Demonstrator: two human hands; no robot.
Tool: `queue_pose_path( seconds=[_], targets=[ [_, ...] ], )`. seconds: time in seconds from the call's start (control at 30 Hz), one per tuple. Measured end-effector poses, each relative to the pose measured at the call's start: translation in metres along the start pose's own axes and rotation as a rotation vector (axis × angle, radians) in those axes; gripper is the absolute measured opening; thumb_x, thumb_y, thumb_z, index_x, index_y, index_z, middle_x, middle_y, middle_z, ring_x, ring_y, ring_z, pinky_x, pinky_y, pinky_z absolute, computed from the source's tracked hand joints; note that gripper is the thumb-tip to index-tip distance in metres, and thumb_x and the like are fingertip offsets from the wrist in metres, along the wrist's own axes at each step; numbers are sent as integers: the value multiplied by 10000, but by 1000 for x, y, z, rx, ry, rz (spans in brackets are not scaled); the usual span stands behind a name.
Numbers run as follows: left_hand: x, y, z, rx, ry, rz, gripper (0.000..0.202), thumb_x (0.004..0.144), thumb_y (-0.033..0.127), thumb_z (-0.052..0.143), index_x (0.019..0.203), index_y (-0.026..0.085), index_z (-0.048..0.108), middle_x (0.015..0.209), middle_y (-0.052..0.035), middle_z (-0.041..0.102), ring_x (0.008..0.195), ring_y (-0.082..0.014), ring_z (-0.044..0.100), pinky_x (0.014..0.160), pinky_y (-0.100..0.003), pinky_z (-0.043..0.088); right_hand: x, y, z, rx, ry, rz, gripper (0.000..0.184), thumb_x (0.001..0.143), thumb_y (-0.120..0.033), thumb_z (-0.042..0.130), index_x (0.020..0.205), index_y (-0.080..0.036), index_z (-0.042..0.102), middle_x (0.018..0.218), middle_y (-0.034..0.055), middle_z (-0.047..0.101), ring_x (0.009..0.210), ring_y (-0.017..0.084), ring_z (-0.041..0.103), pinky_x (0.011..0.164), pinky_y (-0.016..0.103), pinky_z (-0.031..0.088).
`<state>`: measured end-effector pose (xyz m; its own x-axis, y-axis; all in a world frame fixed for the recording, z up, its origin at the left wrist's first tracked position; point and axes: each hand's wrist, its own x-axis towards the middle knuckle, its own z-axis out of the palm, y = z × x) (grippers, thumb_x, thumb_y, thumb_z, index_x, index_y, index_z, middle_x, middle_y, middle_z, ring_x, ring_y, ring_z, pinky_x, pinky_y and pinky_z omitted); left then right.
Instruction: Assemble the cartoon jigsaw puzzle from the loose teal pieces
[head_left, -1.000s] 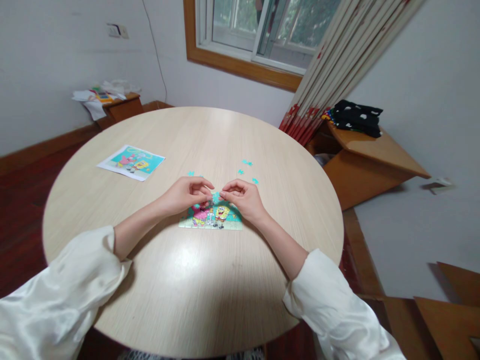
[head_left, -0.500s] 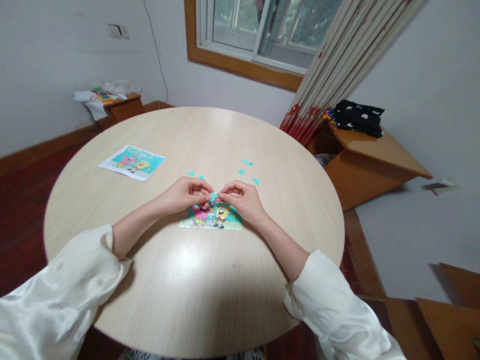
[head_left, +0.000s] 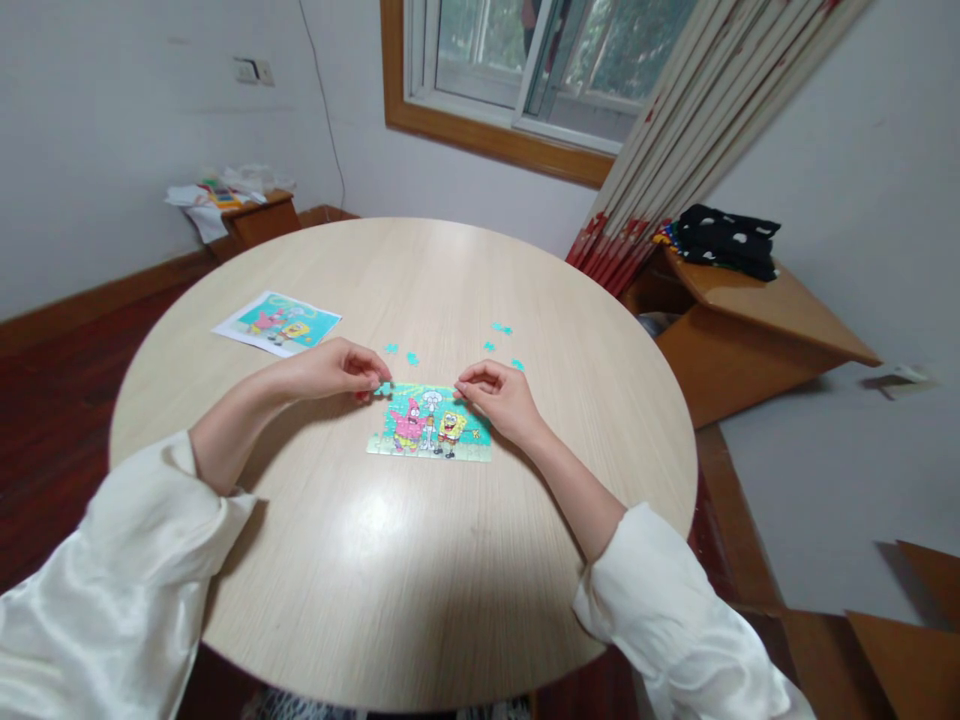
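Observation:
A jigsaw puzzle [head_left: 435, 430] lies on the table, showing a pink starfish, a tall pale figure and a yellow square character. At its upper left corner, my left hand [head_left: 349, 368] pinches a small teal puzzle piece [head_left: 384, 389] between thumb and fingers. My right hand [head_left: 499, 395] rests over the puzzle's upper right part, fingertips pinched together at the top edge; whatever may be between them is too small to make out. Beyond the hands lie several loose teal pieces, among them one puzzle piece [head_left: 412, 359] near the left fingers.
A printed reference picture [head_left: 281, 322] lies at the left on the round wooden table [head_left: 360, 600]. Behind are a small stand with papers [head_left: 259, 215], a window [head_left: 525, 60] and a curtain [head_left: 660, 130]. Black cloth [head_left: 727, 240] lies on a tilted wooden cabinet [head_left: 780, 300] at the right.
My hands have moved apart: the left went leftward to the puzzle's upper left corner, while the right stayed near the top edge. More of the puzzle's top shows. The view shifted slightly.

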<state>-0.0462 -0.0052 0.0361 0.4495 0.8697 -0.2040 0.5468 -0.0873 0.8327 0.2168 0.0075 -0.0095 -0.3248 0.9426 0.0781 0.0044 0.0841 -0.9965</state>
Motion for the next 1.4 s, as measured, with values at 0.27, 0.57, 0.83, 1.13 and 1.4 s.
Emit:
queue_pose_path(
  seconds=[0.27, 0.57, 0.83, 1.13, 1.4],
  targets=[
    [1, -2, 2, -88, -50, 30, 200, 734, 297, 613, 871, 185, 705, 629, -23, 640, 590, -142, 592, 564, -226, 444, -1, -2, -1, -40, -12, 3, 281, 627, -377, 760, 729, -179, 591, 684, -14, 635, 667, 140, 671, 687, 304, 555],
    [0, 1, 4, -101, -40, 4, 165, 706, 330, 638, 745, 178, 587, 671, -28, 644, 604, -140, 582, 580, -244, 444, -1, 0, -2, -53, -30, -5, 251, 636, -347, 745, 729, -176, 586, 672, -14, 630, 648, 140, 667, 654, 289, 539],
    [1, -5, -2, -3, 53, 15, 158, 681, 310, 643, 675, 169, 571, 659, -10, 619, 603, -119, 558, 574, -223, 415, -1, 0, -3, -50, -28, 8, 232, 635, -330, 740, 726, -173, 595, 680, -11, 634, 650, 136, 665, 658, 287, 540],
    [-1, -3, -3, -79, 3, 28, 140, 713, 295, 649, 774, 174, 682, 652, -26, 674, 614, -131, 609, 580, -227, 453, -1, -1, -3, -72, -40, 3, 251, 637, -365, 736, 724, -181, 587, 665, -14, 631, 635, 131, 657, 630, 279, 535],
    [0, -3, -1, -195, 21, -90, 87, 670, 222, 674, 733, 164, 688, 727, -51, 726, 691, -152, 671, 666, -253, 513, -1, -1, -3, -77, -44, 4, 251, 634, -358, 742, 720, -176, 591, 675, -10, 629, 638, 134, 659, 631, 278, 533]
  ],
)
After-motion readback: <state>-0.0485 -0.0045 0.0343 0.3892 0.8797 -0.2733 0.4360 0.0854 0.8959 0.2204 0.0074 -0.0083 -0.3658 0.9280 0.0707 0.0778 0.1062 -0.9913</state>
